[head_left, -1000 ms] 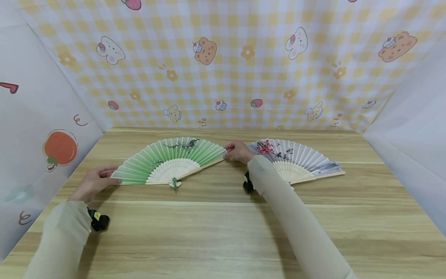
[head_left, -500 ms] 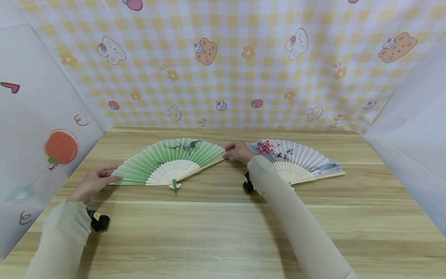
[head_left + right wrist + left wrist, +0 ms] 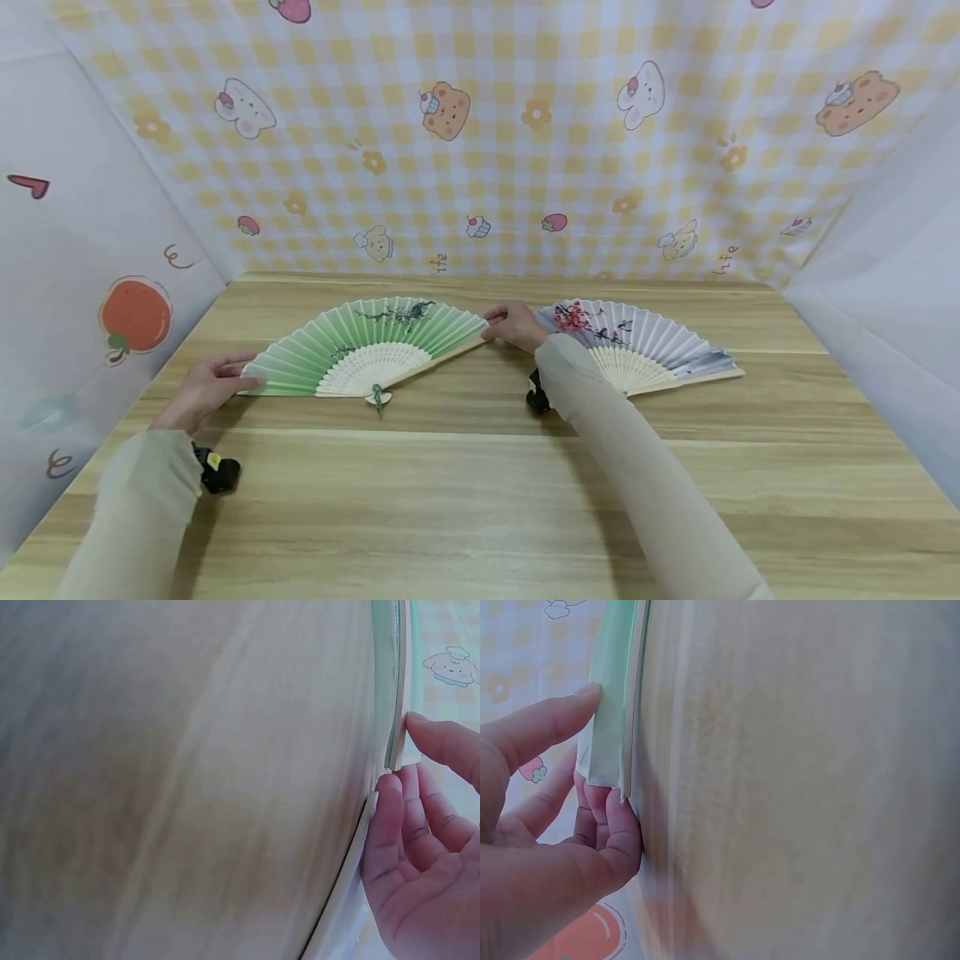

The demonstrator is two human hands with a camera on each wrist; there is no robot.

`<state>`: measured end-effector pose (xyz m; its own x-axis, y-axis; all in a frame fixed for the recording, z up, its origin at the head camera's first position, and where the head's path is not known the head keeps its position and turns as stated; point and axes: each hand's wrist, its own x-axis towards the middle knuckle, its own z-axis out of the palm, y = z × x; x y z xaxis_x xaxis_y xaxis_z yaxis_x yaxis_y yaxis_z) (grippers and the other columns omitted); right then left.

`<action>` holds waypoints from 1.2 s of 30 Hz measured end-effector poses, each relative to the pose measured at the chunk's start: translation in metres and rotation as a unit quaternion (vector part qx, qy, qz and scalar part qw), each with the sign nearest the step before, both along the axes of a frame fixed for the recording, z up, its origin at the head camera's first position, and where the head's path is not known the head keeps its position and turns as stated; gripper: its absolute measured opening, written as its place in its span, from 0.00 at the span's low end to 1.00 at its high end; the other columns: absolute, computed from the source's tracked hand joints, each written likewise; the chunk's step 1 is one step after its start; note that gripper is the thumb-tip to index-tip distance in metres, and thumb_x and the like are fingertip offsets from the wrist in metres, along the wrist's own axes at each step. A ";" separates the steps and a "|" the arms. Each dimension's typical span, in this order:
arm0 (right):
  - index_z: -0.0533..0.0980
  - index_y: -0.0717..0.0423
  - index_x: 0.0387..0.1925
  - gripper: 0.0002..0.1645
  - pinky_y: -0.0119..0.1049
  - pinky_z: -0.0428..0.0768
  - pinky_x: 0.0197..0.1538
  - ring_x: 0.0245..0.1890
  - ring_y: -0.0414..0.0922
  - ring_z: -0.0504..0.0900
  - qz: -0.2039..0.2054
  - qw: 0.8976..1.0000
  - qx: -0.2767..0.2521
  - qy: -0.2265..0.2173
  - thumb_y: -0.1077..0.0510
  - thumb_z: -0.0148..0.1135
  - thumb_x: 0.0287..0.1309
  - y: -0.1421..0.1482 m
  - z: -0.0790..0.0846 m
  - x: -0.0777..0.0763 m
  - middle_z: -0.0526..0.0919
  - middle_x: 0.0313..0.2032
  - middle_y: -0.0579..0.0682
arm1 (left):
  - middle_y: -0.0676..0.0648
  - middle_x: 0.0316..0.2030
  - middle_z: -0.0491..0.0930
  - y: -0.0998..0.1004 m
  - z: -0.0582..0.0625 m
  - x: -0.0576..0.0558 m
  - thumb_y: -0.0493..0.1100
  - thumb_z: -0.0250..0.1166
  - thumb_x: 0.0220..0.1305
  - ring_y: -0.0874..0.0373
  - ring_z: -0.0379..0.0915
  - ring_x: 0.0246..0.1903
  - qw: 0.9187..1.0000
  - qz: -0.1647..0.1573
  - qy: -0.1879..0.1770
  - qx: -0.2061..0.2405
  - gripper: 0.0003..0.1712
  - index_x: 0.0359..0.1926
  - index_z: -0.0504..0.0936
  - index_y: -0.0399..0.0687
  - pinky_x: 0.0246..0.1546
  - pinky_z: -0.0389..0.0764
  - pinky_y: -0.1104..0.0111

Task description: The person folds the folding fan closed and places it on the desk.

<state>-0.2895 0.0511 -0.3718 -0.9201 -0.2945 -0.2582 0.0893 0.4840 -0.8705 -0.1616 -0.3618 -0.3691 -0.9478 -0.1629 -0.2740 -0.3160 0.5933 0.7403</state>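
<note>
Together, hands [image 3: 201,390] [image 3: 517,324] hold green fan [image 3: 365,352] at both ends.

Thumb of the left hand [image 3: 202,392] slightly higher on the green pleated folding fan [image 3: 285,364] with pale openwork ribs.
A second ago it lay lower, nearer the fan's bottom edge, at left of the frame. The whole head view has drifted a touch: the round orange-red fruit print [image 3: 137,315] on white cloth, far left, sits slightly further right.
</note>
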 end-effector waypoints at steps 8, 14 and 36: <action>0.71 0.62 0.47 0.22 0.30 0.73 0.27 0.29 0.42 0.70 -0.001 0.999 -0.033 -0.006 0.68 0.62 0.48 0.002 0.002 0.001 0.72 0.37 0.52 | 0.39 0.46 0.62 0.002 0.003 0.001 0.49 0.62 0.55 0.53 0.59 0.40 1.000 0.015 0.012 0.003 0.42 0.64 0.54 0.35 0.30 0.69 0.74; 0.71 0.62 0.48 0.23 0.31 0.75 0.31 0.28 0.42 0.71 -0.006 0.998 -0.061 -0.025 0.68 0.62 0.47 0.003 0.004 0.001 0.71 0.37 0.52 | 0.45 0.41 0.63 0.003 0.008 0.004 0.48 0.61 0.56 0.60 0.60 0.34 1.000 0.013 0.012 0.005 0.41 0.64 0.53 0.36 0.28 0.72 0.75; 0.66 0.61 0.53 0.27 0.37 0.79 0.41 0.26 0.44 0.77 -0.036 0.985 -0.127 -0.111 0.72 0.58 0.49 0.012 0.007 0.016 0.68 0.37 0.56 | 0.45 0.38 0.62 0.004 0.011 0.010 0.47 0.63 0.55 0.64 0.62 0.33 0.998 -0.031 0.010 0.050 0.42 0.63 0.53 0.33 0.34 0.77 0.75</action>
